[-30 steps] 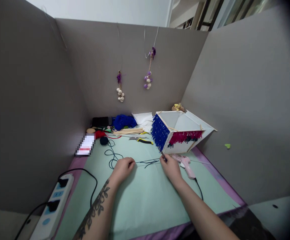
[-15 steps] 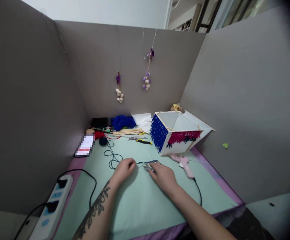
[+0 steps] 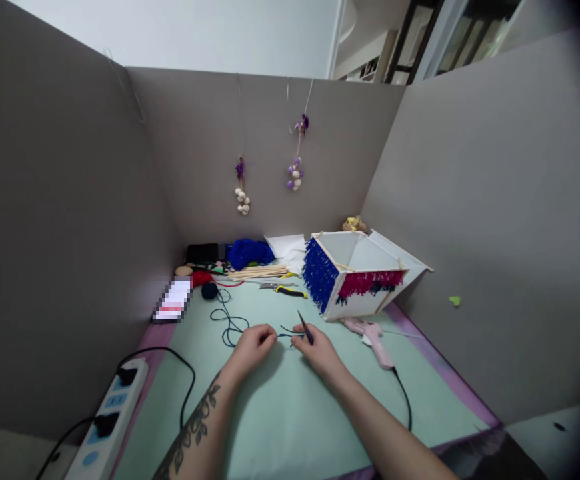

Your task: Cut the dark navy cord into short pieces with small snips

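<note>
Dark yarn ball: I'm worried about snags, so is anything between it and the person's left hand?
Only loose loops of dark yarn, spread on the pale green mat between the left hand and the ball. Nothing solid is visible there; the yellow-and-black-handled tool lies off to the right.

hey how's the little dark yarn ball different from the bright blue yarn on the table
The dark yarn ball is small and round, while the blue yarn heap is bigger and spreads irregularly. The ball looks almost black; the heap is vivid blue. Loose loops trail beside the ball, whereas the heap lies bunched together, farther back. Both rest on the table.
</note>
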Demonstrator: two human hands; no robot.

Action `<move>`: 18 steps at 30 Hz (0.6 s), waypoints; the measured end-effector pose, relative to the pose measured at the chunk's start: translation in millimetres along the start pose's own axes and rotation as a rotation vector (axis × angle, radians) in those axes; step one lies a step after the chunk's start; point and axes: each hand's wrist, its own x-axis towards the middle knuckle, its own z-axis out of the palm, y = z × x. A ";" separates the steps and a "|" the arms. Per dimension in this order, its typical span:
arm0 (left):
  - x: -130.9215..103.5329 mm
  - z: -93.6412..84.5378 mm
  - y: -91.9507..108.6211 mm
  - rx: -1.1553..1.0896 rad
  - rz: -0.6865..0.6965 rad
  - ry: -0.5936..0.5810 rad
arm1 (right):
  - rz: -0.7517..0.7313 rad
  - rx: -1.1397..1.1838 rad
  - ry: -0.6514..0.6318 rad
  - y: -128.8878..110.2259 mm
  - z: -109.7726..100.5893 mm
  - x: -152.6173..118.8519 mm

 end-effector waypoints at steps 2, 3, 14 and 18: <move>-0.2 1.2 0.8 -0.014 0.005 -0.019 | -0.025 0.068 -0.047 -3.4 7.7 1.1; -0.4 1.1 1.4 -0.014 0.011 -0.032 | -0.049 0.061 -0.038 -5.1 10.0 1.8; -1.3 -7.8 -3.4 0.400 -0.017 -0.008 | 0.001 -0.571 0.167 22.5 -45.0 18.8; -1.3 -4.6 -2.8 0.381 -0.037 -0.015 | -0.056 -0.554 0.055 14.3 -46.3 3.8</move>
